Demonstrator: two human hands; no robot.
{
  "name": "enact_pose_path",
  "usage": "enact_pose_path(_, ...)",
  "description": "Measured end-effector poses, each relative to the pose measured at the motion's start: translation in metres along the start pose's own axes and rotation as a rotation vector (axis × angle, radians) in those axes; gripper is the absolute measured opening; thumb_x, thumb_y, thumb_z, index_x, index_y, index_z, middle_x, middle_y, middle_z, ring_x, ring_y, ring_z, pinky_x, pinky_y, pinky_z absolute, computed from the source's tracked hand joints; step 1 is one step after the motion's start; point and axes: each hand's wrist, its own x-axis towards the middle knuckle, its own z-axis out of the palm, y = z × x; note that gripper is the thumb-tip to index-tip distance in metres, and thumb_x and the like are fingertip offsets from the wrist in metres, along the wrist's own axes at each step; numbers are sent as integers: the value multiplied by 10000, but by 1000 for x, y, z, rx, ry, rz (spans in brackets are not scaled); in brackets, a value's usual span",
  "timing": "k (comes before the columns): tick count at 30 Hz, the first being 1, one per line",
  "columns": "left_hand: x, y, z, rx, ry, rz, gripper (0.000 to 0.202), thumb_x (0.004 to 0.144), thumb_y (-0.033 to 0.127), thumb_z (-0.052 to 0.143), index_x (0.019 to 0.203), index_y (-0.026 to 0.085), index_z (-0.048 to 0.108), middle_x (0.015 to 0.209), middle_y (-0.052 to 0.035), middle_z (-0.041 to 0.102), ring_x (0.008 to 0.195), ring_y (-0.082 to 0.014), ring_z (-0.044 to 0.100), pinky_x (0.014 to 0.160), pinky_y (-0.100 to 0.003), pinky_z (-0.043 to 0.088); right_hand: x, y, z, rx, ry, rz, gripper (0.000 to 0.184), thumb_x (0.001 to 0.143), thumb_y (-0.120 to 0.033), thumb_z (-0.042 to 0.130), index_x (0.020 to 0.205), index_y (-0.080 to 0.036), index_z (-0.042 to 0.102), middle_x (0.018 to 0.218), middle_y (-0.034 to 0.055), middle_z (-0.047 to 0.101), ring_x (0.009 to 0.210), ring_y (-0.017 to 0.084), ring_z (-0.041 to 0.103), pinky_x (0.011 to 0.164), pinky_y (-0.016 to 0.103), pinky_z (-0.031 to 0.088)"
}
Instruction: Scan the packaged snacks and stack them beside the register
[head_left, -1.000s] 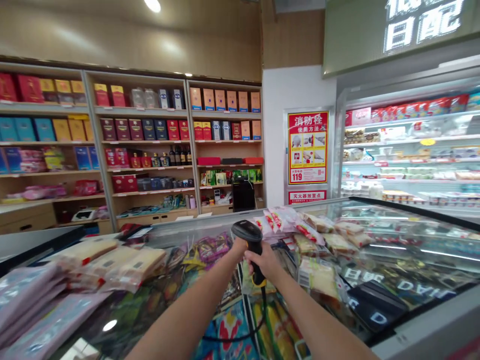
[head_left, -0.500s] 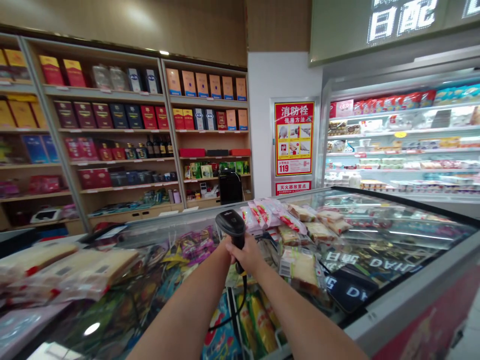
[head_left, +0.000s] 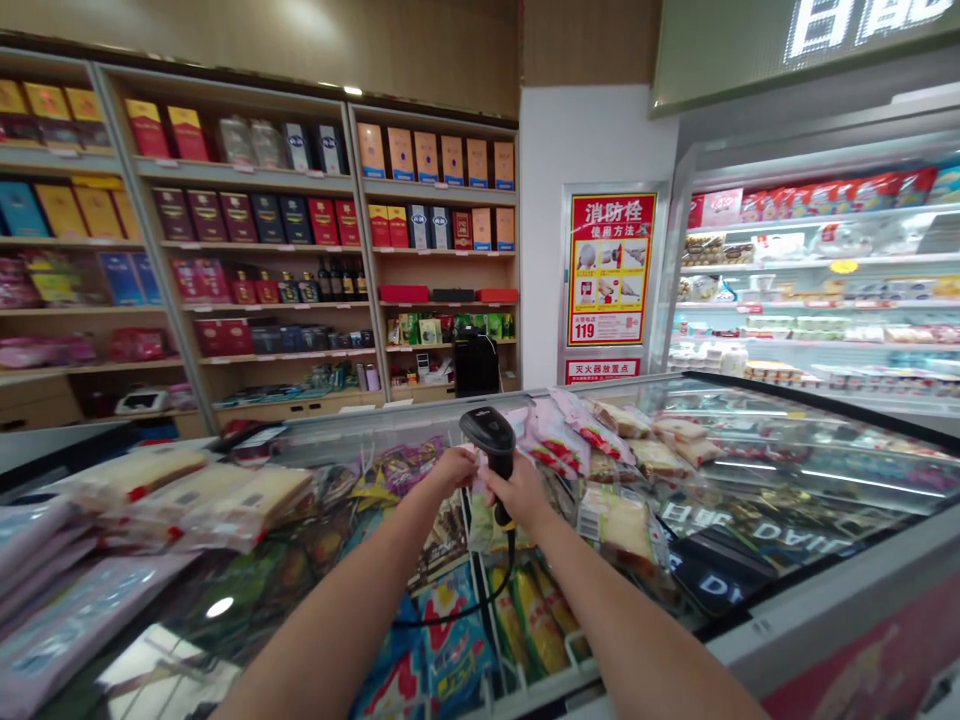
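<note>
Scanner (head_left: 487,430), handheld, gun-shaped; held upright above the freezer (head_left: 757,632), near mid-view. Body black, slightly glossy along the top. Head broad and rounded, smooth-backed; a small pale mark is carried on its upper face, too small to be read. Handle dark, narrower than the head, mostly covered by fingers; a yellow patch is seen at its foot. From there a thin black cable (head_left: 512,560) is let down, curving leftward over the packs below.

Right grip (head_left: 527,492): clamped on the scanner's handle, thumb laid across the near side. Left grip (head_left: 454,468): raised just beside the scanner's head, on its left, fingers curled; whether anything is pinched there, or the scanner touched, cannot be told.

Nearby: pink-and-white packs (head_left: 555,440) with red print are piled just beyond, to the right. Nearer, a clear-wrapped bread pack (head_left: 626,525) is seen, its label striped. Below the cable, blue packs (head_left: 454,640) with red printing are noted; beside them, yellow packs (head_left: 534,610) are laid lengthwise. Boxes and bottles are ranged on shelving (head_left: 420,270) at the back.
</note>
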Motion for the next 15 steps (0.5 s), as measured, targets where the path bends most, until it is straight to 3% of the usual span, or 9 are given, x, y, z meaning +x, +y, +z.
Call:
enact_pose_path(3,-12,-6,-28,88,13,-22,269,603,66,782,773,137,586,563,59,539,524,-100,538,564,-235,461,0,1,0,37,14,15,241,714,-381,613,853,-199,538,442,-65,513,391,159,557,487,281,471)
enact_pose_path(6,-23,2,-42,265,98,139,261,548,91,790,678,157,574,503,73,514,502,-94,511,536,-202,399,1,5,0,118,47,44,300,692,-403,612,890,-192,534,461,-70,515,371,153,538,460,287,470)
enact_pose_path(8,-27,15,-39,404,140,209,221,626,242,777,597,163,572,478,42,516,522,-120,534,533,-211,384,2,8,-1,177,73,69,340,673,-422,614,906,-191,523,478,-73,515,358,152,526,425,285,459)
enact_pose_path(11,-31,35,-22,571,163,179,389,713,460,698,488,183,543,434,-14,503,561,-185,585,530,-243,380,4,10,-2,214,95,81,348,659,-434,625,885,-194,514,478,-74,510,350,151,520,402,285,456)
enact_pose_path(15,-30,50,2,578,176,110,319,701,465,710,601,172,629,512,-60,589,687,-248,645,572,-262,416,4,8,-2,219,117,82,338,637,-438,653,831,-201,512,468,-76,503,336,139,505,387,278,455)
